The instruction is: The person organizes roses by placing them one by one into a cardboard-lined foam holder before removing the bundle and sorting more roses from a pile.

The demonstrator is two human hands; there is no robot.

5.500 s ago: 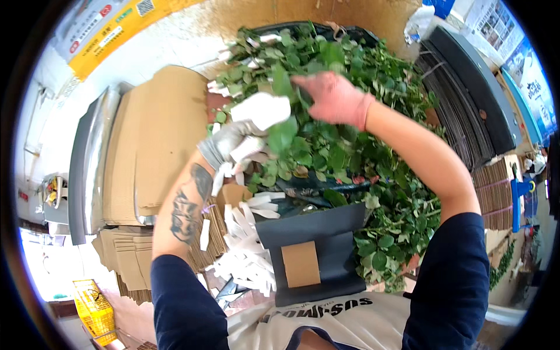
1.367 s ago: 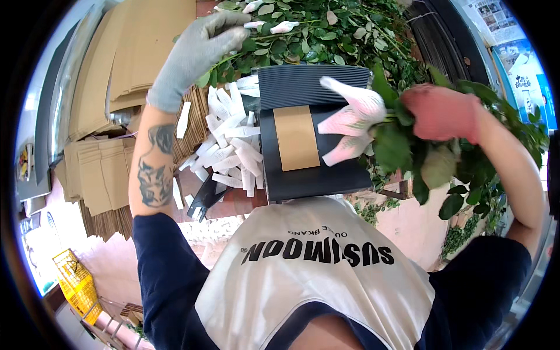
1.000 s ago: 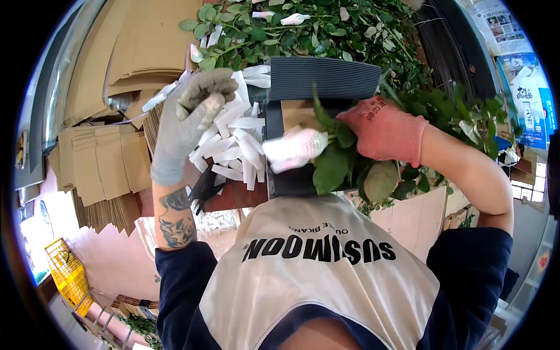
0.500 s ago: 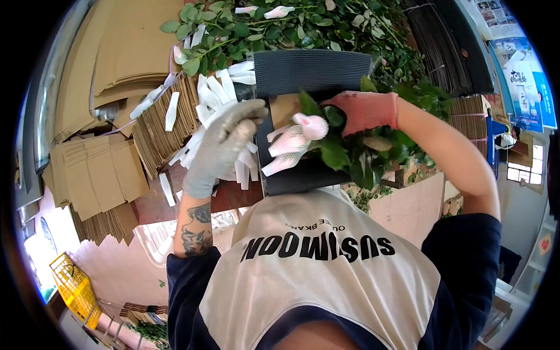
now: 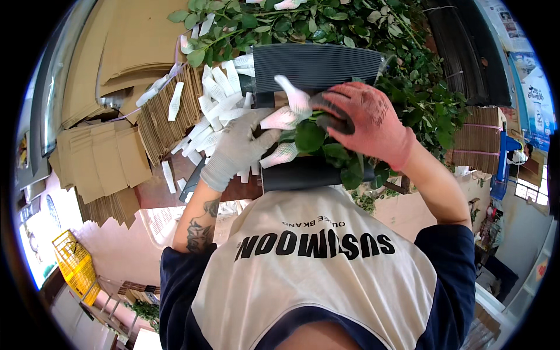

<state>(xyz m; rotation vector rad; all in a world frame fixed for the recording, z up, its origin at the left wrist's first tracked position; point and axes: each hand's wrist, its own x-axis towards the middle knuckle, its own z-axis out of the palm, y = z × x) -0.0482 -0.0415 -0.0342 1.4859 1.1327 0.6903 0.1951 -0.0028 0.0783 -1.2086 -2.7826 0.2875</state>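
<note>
Lg. brown cardboard sheets are upper L; smaller cardboard pcs. sit stacked nr. them. Yellow crate is low L. Dk. stack stands upper R, strapped cardboard bundle nr. it; blue-&-wh. poster far R.

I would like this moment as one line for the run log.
left hand: at netted buds; right hand: by buds and leaves; black sheet: beneath buds; white nets: piled left of sheet
</note>
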